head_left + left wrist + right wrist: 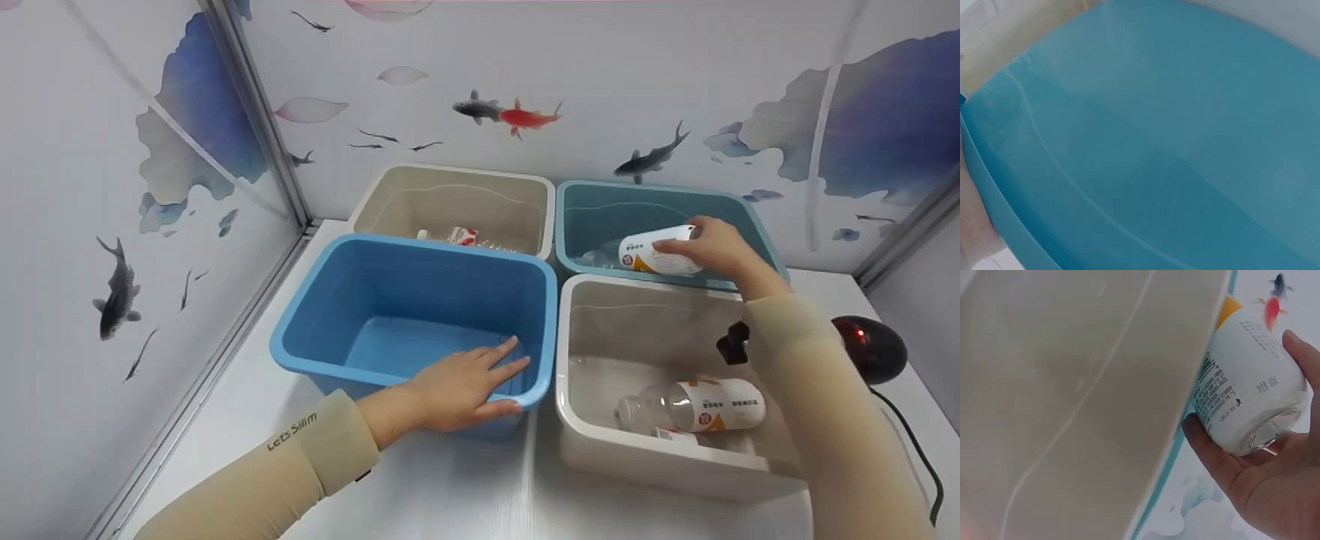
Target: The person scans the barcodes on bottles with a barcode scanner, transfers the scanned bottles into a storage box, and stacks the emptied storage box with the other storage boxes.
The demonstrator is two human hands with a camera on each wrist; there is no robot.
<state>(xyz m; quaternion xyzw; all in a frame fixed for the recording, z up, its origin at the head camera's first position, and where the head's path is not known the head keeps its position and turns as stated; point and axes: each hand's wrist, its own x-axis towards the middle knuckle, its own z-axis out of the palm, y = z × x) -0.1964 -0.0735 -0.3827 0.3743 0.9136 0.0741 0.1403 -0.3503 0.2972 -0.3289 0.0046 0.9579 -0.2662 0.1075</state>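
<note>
My right hand grips the base end of a clear plastic bottle with a white label. The bottle lies tilted over the teal bin, its neck end pointing left into it. In the right wrist view, thumb and fingers sit on either side of the bottle. Across the front right corner of the blue bin rests my left hand, fingers stretched over the inside. The off-white bin at front right holds another white-labelled bottle and a partly hidden labelled item.
Behind the blue bin stands a beige bin with a red-and-white labelled item and clear plastic in it. A black device with a red light and a cord is at the right. Patterned walls enclose the white table.
</note>
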